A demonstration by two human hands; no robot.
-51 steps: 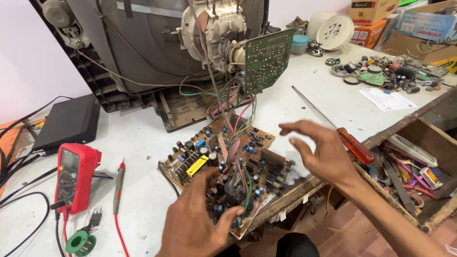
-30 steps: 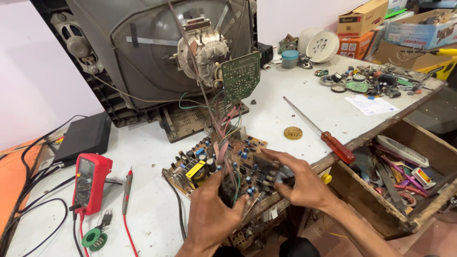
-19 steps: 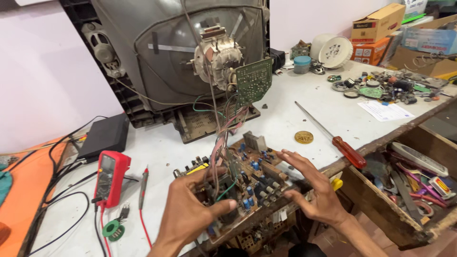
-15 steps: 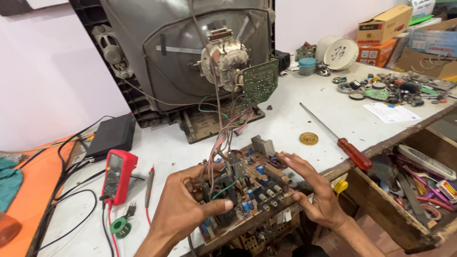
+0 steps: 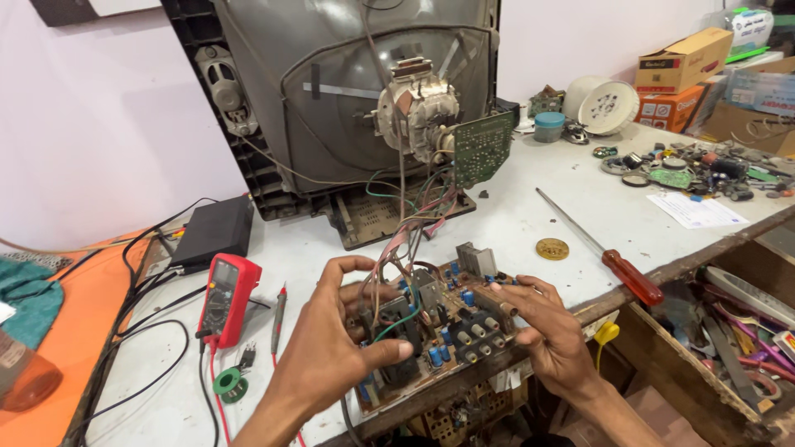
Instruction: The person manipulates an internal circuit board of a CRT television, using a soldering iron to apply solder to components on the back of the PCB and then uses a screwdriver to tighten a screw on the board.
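A brown circuit board (image 5: 443,319) crowded with components lies tilted at the white bench's near edge. My left hand (image 5: 331,352) grips its left side, thumb across the top. My right hand (image 5: 546,331) holds its right end, fingers curled over the black connector block. A bundle of coloured wires (image 5: 406,236) runs from the board up to the neck of an opened picture tube set (image 5: 356,108) standing at the back. A small green board (image 5: 484,147) hangs on the tube's neck.
A red-handled screwdriver (image 5: 600,248) and a brass disc (image 5: 552,248) lie right of the board. A red multimeter (image 5: 228,298) with probes, a solder spool (image 5: 229,385) and a black box (image 5: 217,232) sit left. Loose parts (image 5: 696,170) and cardboard boxes (image 5: 683,62) fill the far right; an open tool drawer (image 5: 729,331) is below.
My right hand left the screwdriver's side and took hold of the board's right end. Both hands have lifted and tilted the board towards me. The view shifted left.
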